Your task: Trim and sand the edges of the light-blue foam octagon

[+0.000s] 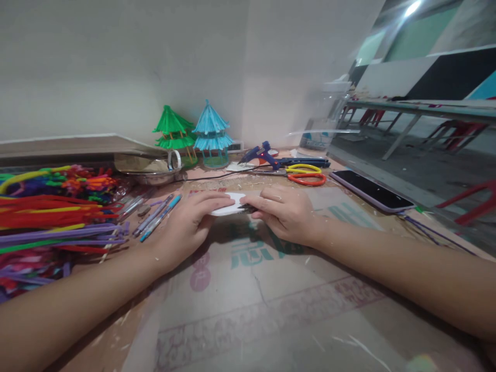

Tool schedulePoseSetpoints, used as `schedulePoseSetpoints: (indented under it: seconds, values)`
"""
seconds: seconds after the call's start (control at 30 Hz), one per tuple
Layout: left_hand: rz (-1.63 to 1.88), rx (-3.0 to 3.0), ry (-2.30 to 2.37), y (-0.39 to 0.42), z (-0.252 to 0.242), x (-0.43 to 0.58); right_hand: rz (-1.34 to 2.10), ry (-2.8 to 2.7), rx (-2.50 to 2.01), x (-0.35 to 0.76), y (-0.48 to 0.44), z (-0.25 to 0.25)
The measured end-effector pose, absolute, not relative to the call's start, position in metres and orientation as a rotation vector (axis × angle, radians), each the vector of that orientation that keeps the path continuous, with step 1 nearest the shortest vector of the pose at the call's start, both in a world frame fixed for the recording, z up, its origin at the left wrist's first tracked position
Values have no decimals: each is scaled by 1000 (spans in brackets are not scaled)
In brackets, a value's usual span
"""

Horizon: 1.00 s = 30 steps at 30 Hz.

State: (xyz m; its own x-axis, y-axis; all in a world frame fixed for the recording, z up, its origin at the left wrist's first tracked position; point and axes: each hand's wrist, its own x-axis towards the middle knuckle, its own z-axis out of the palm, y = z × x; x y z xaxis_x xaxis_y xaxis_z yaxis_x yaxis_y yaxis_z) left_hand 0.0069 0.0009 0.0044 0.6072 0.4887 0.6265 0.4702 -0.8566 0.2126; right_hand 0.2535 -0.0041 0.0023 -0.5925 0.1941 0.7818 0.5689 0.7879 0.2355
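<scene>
My left hand point(191, 219) pinches a thin white rounded piece point(222, 208) by its left side, thumb underneath and fingers on top. My right hand point(287, 212) is closed at the piece's right edge, its fingertips touching it. Between those right fingers a small dark object point(246, 207) shows; its kind is too hidden to tell. Both hands are just above a cardboard sheet point(240, 310) printed with green and red marks under a clear cover.
Pipe cleaners point(50, 212) are heaped at the left beside several pens point(160, 217). Behind stand a green pavilion model point(174, 134), a blue one point(211, 134) and a metal bowl point(155, 173). A glue gun point(261, 155), scissors point(306, 174) and a phone point(370, 191) lie at the right.
</scene>
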Motion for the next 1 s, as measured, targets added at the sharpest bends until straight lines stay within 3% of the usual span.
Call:
schedulePoseSetpoints:
  seconds: [1.0]
  values:
    - [1124, 2784, 789, 2, 5, 9, -644, -2213, -579, 254, -5, 4]
